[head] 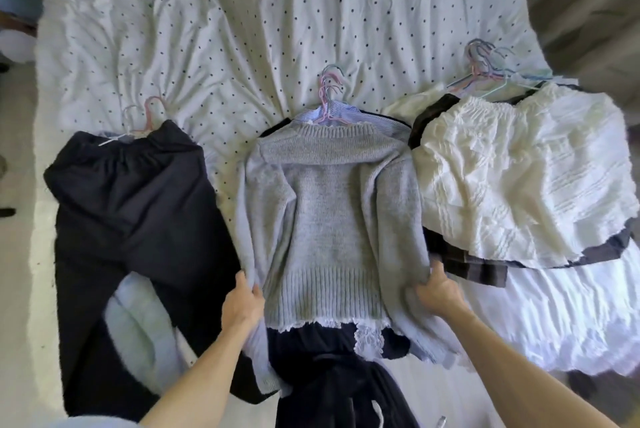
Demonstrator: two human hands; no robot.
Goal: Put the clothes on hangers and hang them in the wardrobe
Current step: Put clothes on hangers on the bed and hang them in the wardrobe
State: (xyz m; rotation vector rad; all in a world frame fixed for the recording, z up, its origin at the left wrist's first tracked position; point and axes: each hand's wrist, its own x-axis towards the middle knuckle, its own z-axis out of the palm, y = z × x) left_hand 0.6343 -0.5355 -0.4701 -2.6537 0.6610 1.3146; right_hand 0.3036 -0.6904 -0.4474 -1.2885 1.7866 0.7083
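A grey knit sweater (329,213) lies flat on the bed, on top of a middle pile of clothes whose pink and blue hangers (329,98) stick out at the collar. My left hand (242,303) grips the sweater's left sleeve near the hem. My right hand (438,292) grips its right sleeve. To the left lie dark trousers (138,219) on pink and white hangers (145,119). To the right a white textured skirt (519,178) tops a pile with several pastel hangers (485,71).
The bed's dotted white sheet (259,29) spreads behind the piles. A dark garment with white lace (346,375) lies under the sweater's hem. A white lacy skirt (554,316) and a plaid one (467,261) lie under the right pile. A curtain (588,12) hangs at the far right.
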